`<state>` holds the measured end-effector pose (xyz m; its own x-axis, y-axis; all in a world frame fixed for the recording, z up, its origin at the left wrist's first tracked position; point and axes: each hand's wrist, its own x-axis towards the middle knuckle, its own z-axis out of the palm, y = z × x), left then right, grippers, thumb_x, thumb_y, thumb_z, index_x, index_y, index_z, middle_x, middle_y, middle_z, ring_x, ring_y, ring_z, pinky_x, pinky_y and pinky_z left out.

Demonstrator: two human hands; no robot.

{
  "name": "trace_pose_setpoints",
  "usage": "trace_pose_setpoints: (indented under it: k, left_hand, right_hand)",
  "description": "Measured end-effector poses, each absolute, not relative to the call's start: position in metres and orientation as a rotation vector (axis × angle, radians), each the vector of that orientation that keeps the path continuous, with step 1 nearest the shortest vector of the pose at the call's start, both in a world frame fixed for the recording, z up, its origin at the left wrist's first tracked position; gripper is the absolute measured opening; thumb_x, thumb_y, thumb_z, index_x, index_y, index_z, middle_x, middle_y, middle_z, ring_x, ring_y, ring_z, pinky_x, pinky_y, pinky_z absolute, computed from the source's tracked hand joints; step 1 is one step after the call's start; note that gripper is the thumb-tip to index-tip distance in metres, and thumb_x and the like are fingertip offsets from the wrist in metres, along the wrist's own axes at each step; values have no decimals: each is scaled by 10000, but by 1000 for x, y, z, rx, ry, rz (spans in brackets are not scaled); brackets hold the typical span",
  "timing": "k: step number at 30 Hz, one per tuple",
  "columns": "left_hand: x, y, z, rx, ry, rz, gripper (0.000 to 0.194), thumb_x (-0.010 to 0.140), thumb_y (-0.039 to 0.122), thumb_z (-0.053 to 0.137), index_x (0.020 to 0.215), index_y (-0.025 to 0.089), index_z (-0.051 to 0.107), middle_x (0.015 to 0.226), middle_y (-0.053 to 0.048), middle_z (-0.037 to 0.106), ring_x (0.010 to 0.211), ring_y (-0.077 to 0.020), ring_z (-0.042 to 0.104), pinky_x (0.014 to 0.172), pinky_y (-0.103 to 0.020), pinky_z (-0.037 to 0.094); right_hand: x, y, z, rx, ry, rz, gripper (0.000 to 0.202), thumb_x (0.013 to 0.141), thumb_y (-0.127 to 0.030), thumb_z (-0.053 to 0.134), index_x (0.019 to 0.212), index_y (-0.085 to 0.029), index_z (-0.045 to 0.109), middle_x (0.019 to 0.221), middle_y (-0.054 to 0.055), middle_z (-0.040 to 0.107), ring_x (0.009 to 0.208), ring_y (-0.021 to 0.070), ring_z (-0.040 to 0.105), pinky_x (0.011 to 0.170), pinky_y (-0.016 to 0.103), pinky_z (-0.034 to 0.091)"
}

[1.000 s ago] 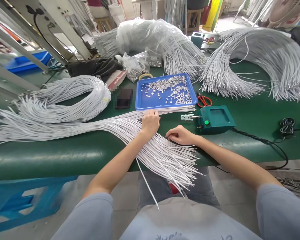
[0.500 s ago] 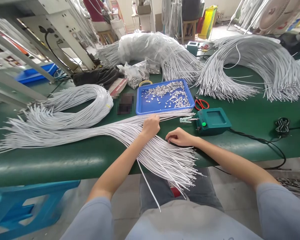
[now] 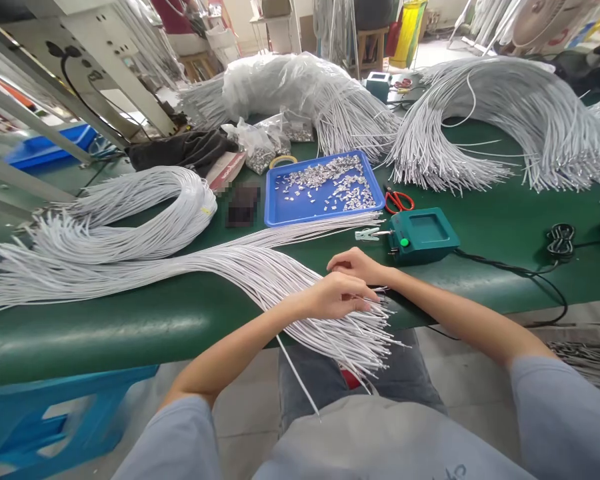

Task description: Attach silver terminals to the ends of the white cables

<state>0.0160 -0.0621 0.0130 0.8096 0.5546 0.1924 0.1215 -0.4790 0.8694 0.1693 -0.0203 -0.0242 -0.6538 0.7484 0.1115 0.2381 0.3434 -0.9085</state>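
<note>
A fanned bundle of white cables lies across the bench, its loose ends hanging over the front edge. Over those ends reaches my left hand, thumb and forefinger curved with a small gap between the tips; no cable shows clearly in its grasp. Just behind it, my right hand is closed with curled fingers, and what they hold, if anything, is hidden. A thinner strand of separated cables runs along the front of a blue tray of small metal pieces. Right of the hands sits a green device with a pale clip.
Red-handled scissors lie behind the device. A coiled cable bundle is at left, with larger bundles at the back. Bags of metal parts stand behind the tray. A black cord lies at right; a blue stool stands below.
My left hand has moved from beside the tray down and right to the loose cable ends. My right hand has stayed nearly in place. The view has shifted slightly.
</note>
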Motion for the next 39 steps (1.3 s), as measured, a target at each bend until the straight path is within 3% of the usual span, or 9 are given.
trace_pose_setpoints:
  k: [5,9,16,23,33,36,39]
  left_hand:
    - [15,-30,4,1480,765,950,417,798,529,647,629,148,668,553,-16,612,544,-98,577,593,-228,497]
    - [15,-10,-9,1162,892,949,455,605,557,794,725,130,695,658,1,649,511,-78,586,532,-215,503]
    - [16,-14,-10,1206,837,942,438,588,492,841,774,113,724,641,-8,674,508,-89,619,532,-210,533]
    - [15,-12,-11,1164,779,938,429,540,442,880,756,106,724,636,-8,679,538,-106,655,556,-215,561]
    - [16,-13,-11,1130,793,944,409,551,432,877,737,106,713,614,-5,674,532,-111,658,539,-214,563]
    - [16,-13,-11,1133,794,941,409,555,436,873,734,106,711,626,-6,678,524,-104,651,531,-206,560]
    - [17,-13,-11,1140,784,937,419,535,441,880,709,102,705,610,-3,670,520,-99,646,522,-197,554]
  right_hand:
    - [169,-21,-29,-1071,-1690,979,227,802,-214,499,958,-140,646,812,43,674,635,120,580,585,258,495]
    - [170,-20,-29,-1055,-1570,726,276,852,-247,476,1102,-207,586,1034,79,629,843,150,622,607,256,554]
    - [173,-21,-25,-962,-1593,906,350,865,-292,553,1209,-236,524,976,40,623,905,151,638,661,253,602]
    - [174,-20,-27,-879,-1556,869,238,847,-353,622,1063,-252,630,910,14,667,863,136,667,663,250,603]
    - [171,-23,-24,-927,-1415,841,137,742,-214,714,874,-225,678,822,-9,726,778,133,717,653,254,603]
    - [172,-22,-19,-908,-1385,928,49,784,-252,669,805,-211,651,789,-8,707,705,108,691,594,229,581]
    - [175,-18,-14,-855,-1327,1104,115,799,-315,640,862,-219,638,845,-4,703,665,95,672,501,203,544]
